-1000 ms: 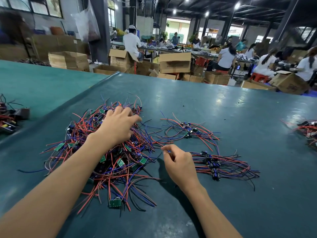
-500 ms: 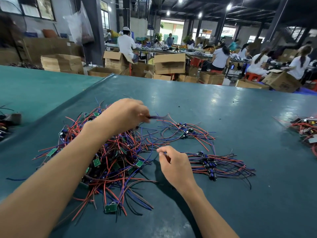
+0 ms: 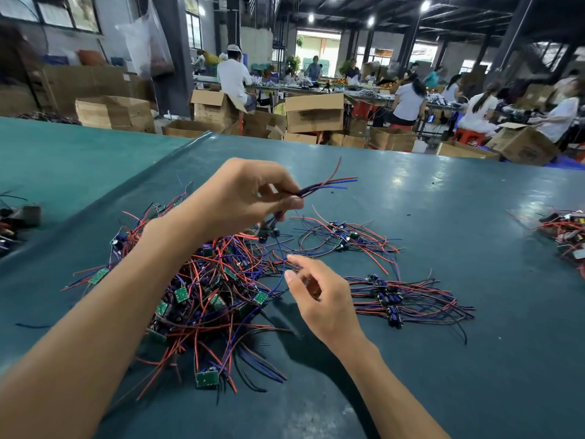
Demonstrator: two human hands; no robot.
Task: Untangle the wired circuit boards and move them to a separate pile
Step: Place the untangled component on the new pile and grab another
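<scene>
Two sorted groups already lie on the green table (image 3: 443,217), seen from the head camera: a small loose cluster of boards (image 3: 343,239) beyond the hands, and a tidier row of boards (image 3: 391,299) with wires combed out to either side, just right of the right hand (image 3: 319,299). Most of the work is left, by my reading: the tangled pile (image 3: 202,296) under the left forearm is far bigger than both groups together, its red and blue wires crossing over many small green boards.

The left hand (image 3: 243,198) is raised above the pile, thumb and fingers pinched on a bundle of wires (image 3: 323,184) whose free ends fan out to the right; a dark component hangs below the pinch, and at least one blue wire trails from it down into the heap, so this piece does not look free yet. The right hand is half curled, fingertips (image 3: 289,274) at that trailing strand; whether they actually hold it I cannot tell.

Other clutter sits at the far left and right table edges.
</scene>
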